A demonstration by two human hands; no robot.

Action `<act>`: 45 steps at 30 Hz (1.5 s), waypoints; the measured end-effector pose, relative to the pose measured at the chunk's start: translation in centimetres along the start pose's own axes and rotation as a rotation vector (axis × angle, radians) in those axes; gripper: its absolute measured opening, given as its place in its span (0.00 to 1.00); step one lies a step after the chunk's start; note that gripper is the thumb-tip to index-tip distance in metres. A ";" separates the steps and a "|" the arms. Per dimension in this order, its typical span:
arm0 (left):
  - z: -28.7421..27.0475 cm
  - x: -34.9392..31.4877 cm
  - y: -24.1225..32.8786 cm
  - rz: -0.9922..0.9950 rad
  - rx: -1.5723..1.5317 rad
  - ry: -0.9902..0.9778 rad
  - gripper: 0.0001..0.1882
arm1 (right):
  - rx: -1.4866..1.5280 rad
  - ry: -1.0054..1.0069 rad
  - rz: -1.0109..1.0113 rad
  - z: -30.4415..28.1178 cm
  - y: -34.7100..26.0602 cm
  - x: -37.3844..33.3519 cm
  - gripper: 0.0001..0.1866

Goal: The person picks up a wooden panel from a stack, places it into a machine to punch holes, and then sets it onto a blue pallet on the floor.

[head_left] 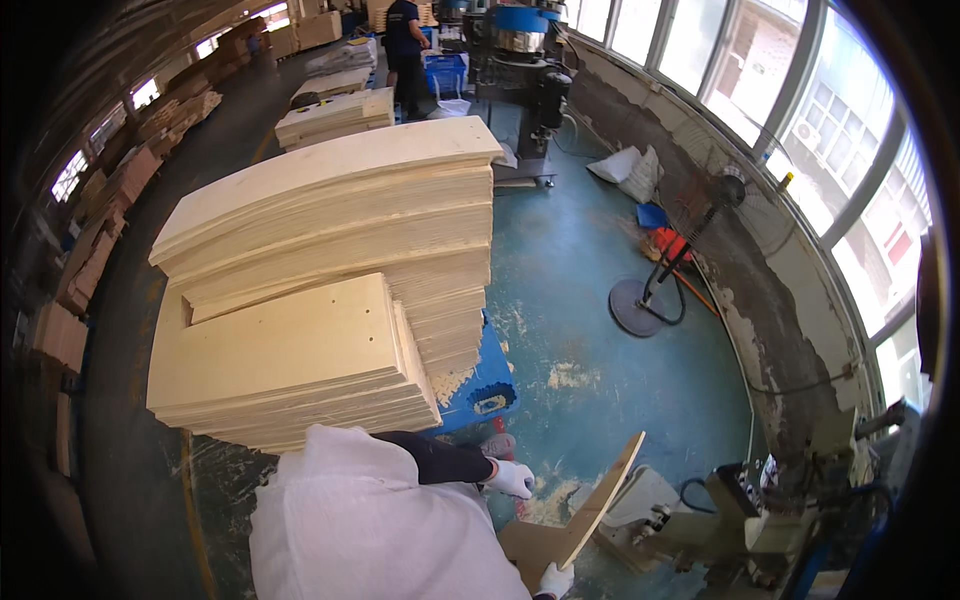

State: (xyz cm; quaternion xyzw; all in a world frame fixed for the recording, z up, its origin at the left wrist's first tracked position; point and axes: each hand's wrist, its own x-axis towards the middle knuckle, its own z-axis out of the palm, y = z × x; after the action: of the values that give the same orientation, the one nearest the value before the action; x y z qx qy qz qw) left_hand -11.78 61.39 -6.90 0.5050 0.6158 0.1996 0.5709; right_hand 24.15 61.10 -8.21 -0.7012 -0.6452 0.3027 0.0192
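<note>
My left hand, in a white glove below a black sleeve, hangs with curled fingers near the blue pallet's corner, and nothing shows in it. Lower down, my right hand, also white-gloved, grips the lower end of a pale plywood board. That board slants up and away toward the machine, its narrow edge turned to view. A browner flat wooden face adjoins it; whether both are one piece I cannot tell. Left of my hands rise a shorter plywood stack and a taller plywood stack.
The stacks rest on a blue plastic pallet. A grey-green machine stands at lower right. A round-based stand fan, an orange object and white sacks line the window wall. Far off, a person stands near more stacks.
</note>
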 end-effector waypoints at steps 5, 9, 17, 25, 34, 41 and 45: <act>-2.6 8.3 1.0 0.018 -0.015 -0.093 0.14 | -0.084 -0.127 -0.005 2.8 3.0 7.4 0.25; -7.2 12.6 4.0 0.067 0.013 -0.078 0.18 | -0.291 -0.163 0.052 3.6 1.3 12.7 0.26; -18.2 17.8 7.3 0.007 0.066 -0.043 0.23 | -0.172 -0.098 -0.028 -3.0 -6.7 17.4 0.20; -18.1 23.6 9.1 0.158 -0.046 0.161 0.47 | 0.069 -0.128 -0.148 -14.4 -26.0 15.9 0.22; -20.1 25.3 18.6 0.395 -0.651 -0.130 0.36 | 0.495 -0.009 -0.249 -18.2 -31.9 15.1 0.26; -20.2 22.7 23.3 0.324 -1.081 0.180 0.23 | 1.004 0.426 -0.243 -20.5 -25.5 11.1 0.18; -17.7 22.0 26.7 0.491 -1.075 0.050 0.19 | 0.868 0.527 0.089 -13.0 -15.0 7.5 0.24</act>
State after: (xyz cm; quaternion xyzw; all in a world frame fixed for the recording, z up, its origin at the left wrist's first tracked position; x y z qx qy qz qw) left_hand -13.73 96.91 8.76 0.2679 0.3066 0.6218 0.6691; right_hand 16.51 75.24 5.67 -0.7078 -0.4028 0.3562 0.4581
